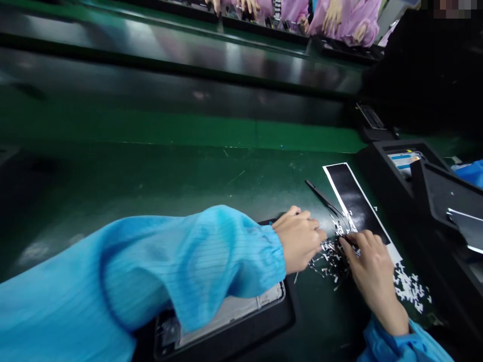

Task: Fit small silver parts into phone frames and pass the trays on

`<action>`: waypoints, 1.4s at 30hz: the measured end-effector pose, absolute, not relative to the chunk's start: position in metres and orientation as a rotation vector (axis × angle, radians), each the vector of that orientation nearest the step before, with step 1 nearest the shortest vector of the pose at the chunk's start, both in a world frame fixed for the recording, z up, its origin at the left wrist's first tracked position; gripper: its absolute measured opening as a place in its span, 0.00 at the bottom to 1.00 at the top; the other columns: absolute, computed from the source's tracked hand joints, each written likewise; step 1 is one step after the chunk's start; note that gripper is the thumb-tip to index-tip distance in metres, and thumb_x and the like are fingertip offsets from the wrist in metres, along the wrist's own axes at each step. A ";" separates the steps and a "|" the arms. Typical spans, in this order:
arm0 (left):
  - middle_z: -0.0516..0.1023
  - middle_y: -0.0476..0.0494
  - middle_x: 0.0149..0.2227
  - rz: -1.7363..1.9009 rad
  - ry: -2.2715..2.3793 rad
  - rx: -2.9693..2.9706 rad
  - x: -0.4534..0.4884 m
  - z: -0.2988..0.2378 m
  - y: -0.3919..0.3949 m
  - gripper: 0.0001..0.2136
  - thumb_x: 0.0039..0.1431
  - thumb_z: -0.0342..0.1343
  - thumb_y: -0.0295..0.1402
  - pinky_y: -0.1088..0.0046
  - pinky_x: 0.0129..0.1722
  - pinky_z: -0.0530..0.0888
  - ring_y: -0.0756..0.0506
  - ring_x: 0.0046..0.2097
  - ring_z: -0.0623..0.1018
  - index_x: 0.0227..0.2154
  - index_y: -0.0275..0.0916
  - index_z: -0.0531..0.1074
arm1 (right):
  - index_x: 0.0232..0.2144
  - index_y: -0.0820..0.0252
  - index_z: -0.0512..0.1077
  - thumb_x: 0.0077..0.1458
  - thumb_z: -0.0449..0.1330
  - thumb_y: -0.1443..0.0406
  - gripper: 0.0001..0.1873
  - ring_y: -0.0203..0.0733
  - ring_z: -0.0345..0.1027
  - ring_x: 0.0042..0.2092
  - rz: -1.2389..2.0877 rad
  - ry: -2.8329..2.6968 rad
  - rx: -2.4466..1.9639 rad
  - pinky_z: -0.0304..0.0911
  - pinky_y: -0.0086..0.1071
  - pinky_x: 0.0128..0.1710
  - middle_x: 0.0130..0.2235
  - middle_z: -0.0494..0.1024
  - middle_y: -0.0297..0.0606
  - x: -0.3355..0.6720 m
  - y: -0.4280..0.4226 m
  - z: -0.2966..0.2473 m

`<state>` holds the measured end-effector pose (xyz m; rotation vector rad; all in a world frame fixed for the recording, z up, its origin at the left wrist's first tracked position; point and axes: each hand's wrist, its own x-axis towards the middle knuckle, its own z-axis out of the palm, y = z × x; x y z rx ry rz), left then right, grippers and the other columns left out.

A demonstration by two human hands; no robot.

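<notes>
Working space was pretty tight on the right side. A bulky black fixture point(400, 173) walled off the right edge of the green bench mat point(151, 176), and a black tray point(290, 314) holding a silver-backed device point(226, 317) sat at the near edge, partly under the person's left sleeve point(181, 266). The mat stretched a long way left and back to a glossy dark rail point(181, 65), and beyond that, co-workers in pink smocks point(354, 20) had their own hands busy at their own stations.

The left arm lay nearly flat across the bench, reaching sideways, with the left hand point(298, 240) half curled just beside a heap of tiny black-and-white scraps point(330, 261). Couldn't tell if it had hold of anything. The right hand point(372, 269) came in from the bottom, fingers bent and pinched on a slim black tool point(349, 241), its tip down at that heap. A second patch of scraps point(409, 289) lay just right of that hand, below a white-edged black sheet point(354, 198), with black tweezers point(323, 197) lying alongside the sheet.
</notes>
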<state>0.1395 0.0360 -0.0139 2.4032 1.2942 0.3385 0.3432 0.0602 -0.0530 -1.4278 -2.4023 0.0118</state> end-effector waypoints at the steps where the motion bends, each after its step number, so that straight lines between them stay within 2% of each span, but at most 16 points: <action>1: 0.69 0.45 0.29 0.330 1.302 2.395 0.143 -0.016 0.039 0.07 0.54 0.46 0.31 0.65 0.37 0.61 0.45 0.35 0.65 0.27 0.35 0.67 | 0.24 0.60 0.61 0.55 0.45 0.60 0.13 0.39 0.54 0.29 0.012 -2.403 -1.435 0.50 0.33 0.30 0.25 0.62 0.36 0.343 0.061 -0.055; 6: 0.70 0.43 0.30 0.304 1.322 2.318 0.147 -0.023 0.045 0.06 0.54 0.47 0.30 0.61 0.38 0.61 0.43 0.36 0.66 0.28 0.33 0.67 | 0.23 0.60 0.62 0.55 0.45 0.62 0.12 0.37 0.54 0.28 0.103 -2.336 -1.432 0.50 0.32 0.30 0.24 0.62 0.35 0.339 0.059 -0.054; 11: 0.71 0.43 0.32 0.394 1.346 2.107 0.149 -0.020 0.047 0.06 0.54 0.48 0.29 0.60 0.39 0.62 0.43 0.37 0.68 0.30 0.33 0.68 | 0.25 0.60 0.62 0.55 0.47 0.62 0.10 0.33 0.58 0.29 0.289 -2.217 -1.404 0.54 0.27 0.27 0.26 0.64 0.33 0.330 0.043 -0.030; 16: 0.72 0.49 0.30 0.600 1.312 1.728 0.155 -0.011 0.048 0.06 0.51 0.52 0.32 0.73 0.33 0.67 0.49 0.32 0.70 0.30 0.36 0.70 | 0.26 0.59 0.64 0.51 0.52 0.62 0.07 0.33 0.59 0.29 0.753 -1.953 -1.415 0.55 0.26 0.27 0.28 0.65 0.33 0.318 0.026 -0.017; 20: 0.72 0.51 0.26 0.772 1.256 1.470 0.156 -0.004 0.041 0.04 0.51 0.53 0.30 0.81 0.31 0.67 0.54 0.30 0.70 0.27 0.34 0.71 | 0.29 0.59 0.65 0.49 0.55 0.64 0.05 0.34 0.58 0.31 1.016 -1.730 -1.375 0.57 0.28 0.30 0.30 0.65 0.35 0.312 0.017 -0.022; 25: 0.69 0.51 0.22 0.969 1.151 1.034 0.153 0.001 0.031 0.00 0.44 0.56 0.24 0.80 0.27 0.65 0.53 0.26 0.68 0.22 0.32 0.71 | 0.29 0.59 0.67 0.48 0.55 0.64 0.04 0.36 0.59 0.32 1.121 -1.627 -1.291 0.58 0.29 0.31 0.29 0.65 0.36 0.300 0.013 -0.022; 28: 0.67 0.51 0.17 0.926 1.145 0.932 0.145 0.006 0.027 0.03 0.44 0.55 0.22 0.78 0.24 0.64 0.53 0.22 0.67 0.19 0.31 0.68 | 0.29 0.59 0.68 0.49 0.55 0.64 0.05 0.36 0.60 0.33 1.118 -1.626 -1.294 0.58 0.30 0.34 0.30 0.66 0.36 0.297 0.012 -0.017; 33: 0.67 0.51 0.16 0.824 1.167 1.023 0.132 0.018 0.014 0.05 0.44 0.53 0.21 0.78 0.23 0.64 0.53 0.21 0.66 0.17 0.32 0.67 | 0.33 0.57 0.69 0.49 0.56 0.65 0.07 0.40 0.61 0.38 1.135 -1.658 -1.270 0.58 0.34 0.38 0.35 0.68 0.38 0.297 0.009 -0.011; 42: 0.68 0.53 0.19 0.888 1.244 1.350 0.124 0.017 -0.005 0.04 0.43 0.52 0.22 0.80 0.25 0.62 0.54 0.23 0.66 0.20 0.34 0.69 | 0.27 0.58 0.69 0.48 0.56 0.66 0.03 0.39 0.62 0.34 1.249 -1.697 -1.134 0.60 0.29 0.29 0.28 0.68 0.36 0.281 0.005 0.002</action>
